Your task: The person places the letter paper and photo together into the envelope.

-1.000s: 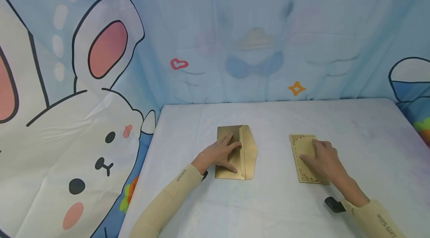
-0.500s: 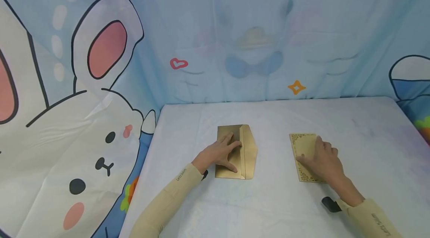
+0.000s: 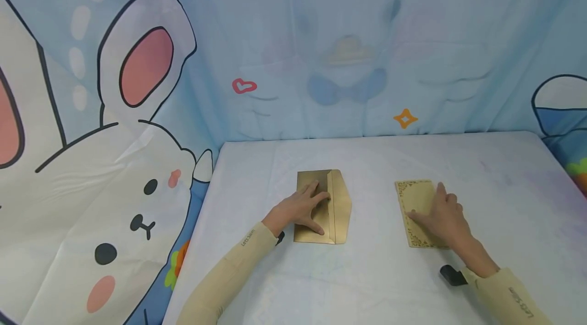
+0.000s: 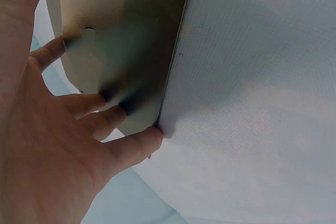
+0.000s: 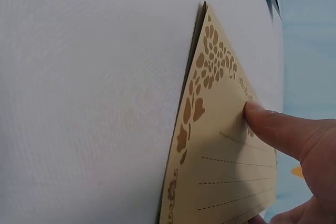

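Observation:
A gold envelope [image 3: 340,213] lies on the white table, its pointed flap unfolded to the right. Spread across its body are the fingers of my left hand [image 3: 298,209]. In the left wrist view the fingertips touch the shiny envelope [image 4: 142,24], one of them at its edge. Further right is a pale gold card [image 3: 416,195] with a brown floral border. My right hand [image 3: 446,218] spans it, thumb near its left side and fingers at its right edge. The right wrist view shows dashed lines on the card [image 5: 226,129] and the thumb pressing by its border.
A white cloth covers the table [image 3: 367,274]. Behind it hangs a light blue curtain [image 3: 284,34], and a rabbit-print cloth [image 3: 151,202] stands along the left side. Dark wrist straps or mounts [image 3: 453,275] show by the sleeves.
The right thumb has shifted left across the card toward its left side, and the index finger has moved to the card's right edge. The left hand and envelope stay put.

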The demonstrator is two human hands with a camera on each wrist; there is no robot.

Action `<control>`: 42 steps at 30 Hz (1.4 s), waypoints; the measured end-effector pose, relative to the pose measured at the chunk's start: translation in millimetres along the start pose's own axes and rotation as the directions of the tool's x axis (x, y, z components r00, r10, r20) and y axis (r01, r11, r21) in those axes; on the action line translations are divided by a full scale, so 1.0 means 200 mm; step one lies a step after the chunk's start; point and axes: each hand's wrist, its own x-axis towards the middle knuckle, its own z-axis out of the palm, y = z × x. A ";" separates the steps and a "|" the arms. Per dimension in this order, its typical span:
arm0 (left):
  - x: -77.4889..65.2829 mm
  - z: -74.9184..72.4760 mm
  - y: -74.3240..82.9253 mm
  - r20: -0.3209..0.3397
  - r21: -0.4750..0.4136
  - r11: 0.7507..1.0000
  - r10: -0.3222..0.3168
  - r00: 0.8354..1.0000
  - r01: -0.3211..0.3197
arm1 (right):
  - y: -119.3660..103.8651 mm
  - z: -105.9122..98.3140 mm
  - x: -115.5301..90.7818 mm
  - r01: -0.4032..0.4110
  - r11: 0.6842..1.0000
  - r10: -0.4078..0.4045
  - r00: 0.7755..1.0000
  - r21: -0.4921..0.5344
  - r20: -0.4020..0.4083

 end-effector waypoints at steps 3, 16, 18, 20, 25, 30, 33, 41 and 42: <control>0.00 0.00 0.00 0.003 -0.002 1.000 -0.005 1.000 0.005 | 0.02 0.00 0.01 0.004 1.000 -0.005 1.000 0.011 0.019; 0.01 0.00 0.00 -0.004 0.004 1.000 0.003 1.000 -0.003 | 0.06 -0.04 0.04 -0.059 0.991 0.046 0.993 0.123 0.105; 0.01 0.00 0.00 -0.005 0.005 1.000 0.004 1.000 -0.004 | 0.07 -0.03 0.04 -0.079 0.985 0.064 0.992 0.156 0.104; 0.01 0.00 0.00 -0.005 0.006 1.000 0.004 1.000 -0.004 | 0.06 -0.03 0.04 -0.088 0.978 0.069 0.992 0.190 0.105; 0.00 -0.01 0.00 0.003 -0.004 1.000 -0.001 1.000 0.001 | 0.04 -0.04 0.03 -0.096 0.968 0.071 0.991 0.231 0.115; 0.00 -0.01 0.01 0.003 -0.005 1.000 -0.005 1.000 0.005 | 0.02 -0.05 0.02 -0.097 0.962 0.061 0.988 0.256 0.144; 0.00 -0.01 0.01 0.004 -0.004 1.000 -0.005 1.000 0.005 | 0.02 -0.05 0.02 -0.096 0.959 0.058 0.987 0.265 0.148; 0.00 -0.01 0.01 0.006 -0.009 1.000 -0.003 1.000 0.003 | 0.00 -0.03 0.04 -0.113 0.945 0.064 0.984 0.308 0.166; 0.00 -0.01 0.00 0.007 -0.009 1.000 -0.004 1.000 0.004 | 0.00 -0.02 0.04 -0.109 0.942 0.057 0.984 0.316 0.167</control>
